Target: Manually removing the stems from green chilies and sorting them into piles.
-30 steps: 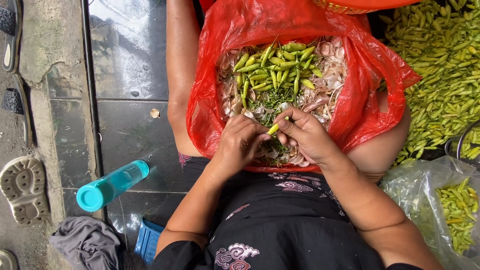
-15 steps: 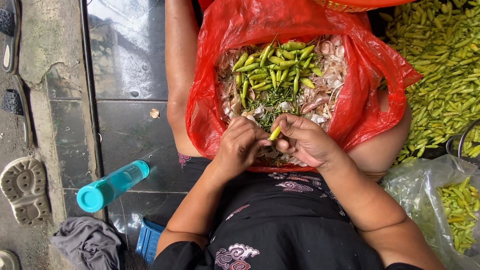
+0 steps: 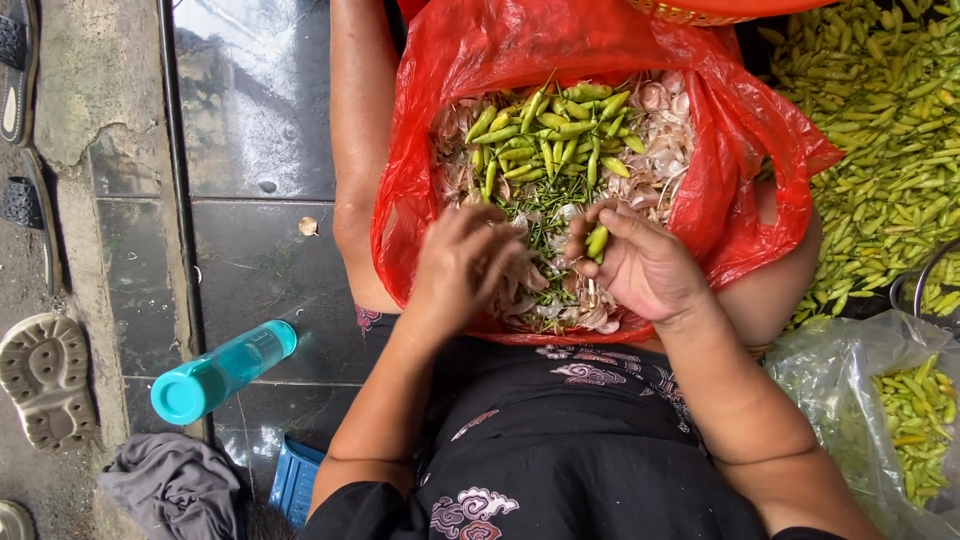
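Note:
A red plastic bag (image 3: 730, 150) lies open on my lap, filled with green chilies (image 3: 555, 135), loose green stems and pale garlic skins (image 3: 665, 110). My right hand (image 3: 640, 265) is curled around a small green chili (image 3: 597, 240) near the bag's front. My left hand (image 3: 462, 265) rests beside it, fingers bent down onto the stems and skins, with nothing clearly held.
A big heap of green chilies (image 3: 880, 130) covers the ground at right. A clear bag with chilies (image 3: 905, 420) sits at lower right. A teal bottle (image 3: 220, 372) lies on dark tiles at left, near grey cloth (image 3: 170, 490) and sandals (image 3: 45, 375).
Both hands were pinching one chili together; they have parted. My right hand keeps the chili while my left has dropped onto the scraps.

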